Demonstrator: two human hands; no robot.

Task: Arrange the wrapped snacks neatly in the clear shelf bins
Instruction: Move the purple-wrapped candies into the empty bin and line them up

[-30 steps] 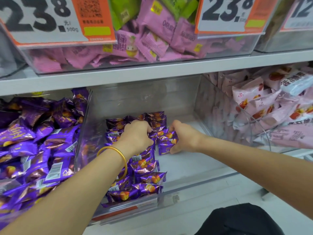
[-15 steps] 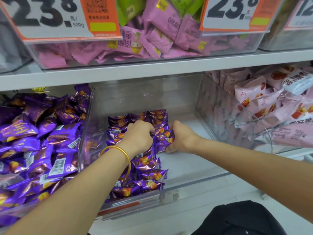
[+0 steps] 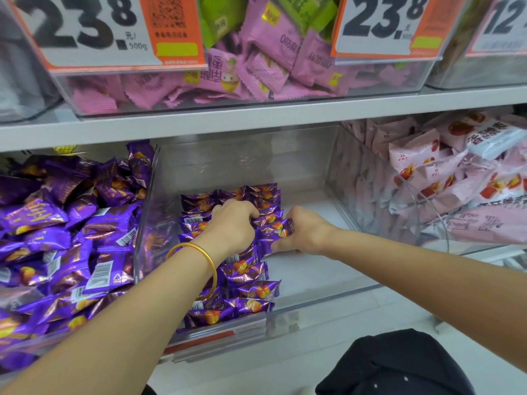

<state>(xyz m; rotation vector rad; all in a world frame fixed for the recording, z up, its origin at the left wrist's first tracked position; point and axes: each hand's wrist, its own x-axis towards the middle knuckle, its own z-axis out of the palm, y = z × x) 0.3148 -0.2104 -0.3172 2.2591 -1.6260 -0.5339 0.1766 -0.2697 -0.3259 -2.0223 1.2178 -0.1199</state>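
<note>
Right hand [image 3: 302, 232] has pushed purple snack packets [image 3: 274, 227] closer to left hand [image 3: 232, 223], both gripping them; row in clear bin [image 3: 319, 302] looks tighter.

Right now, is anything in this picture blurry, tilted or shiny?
Head view: the price tags are motion-blurred; the shelf edge slants; foil on the purple snacks glints; the clear bin wall mirrors them; left hand and right hand look sharp.

Price tag [image 3: 94, 29]: 23.8/500g; 2nd tag [image 3: 382, 24]: 23.8.
</note>
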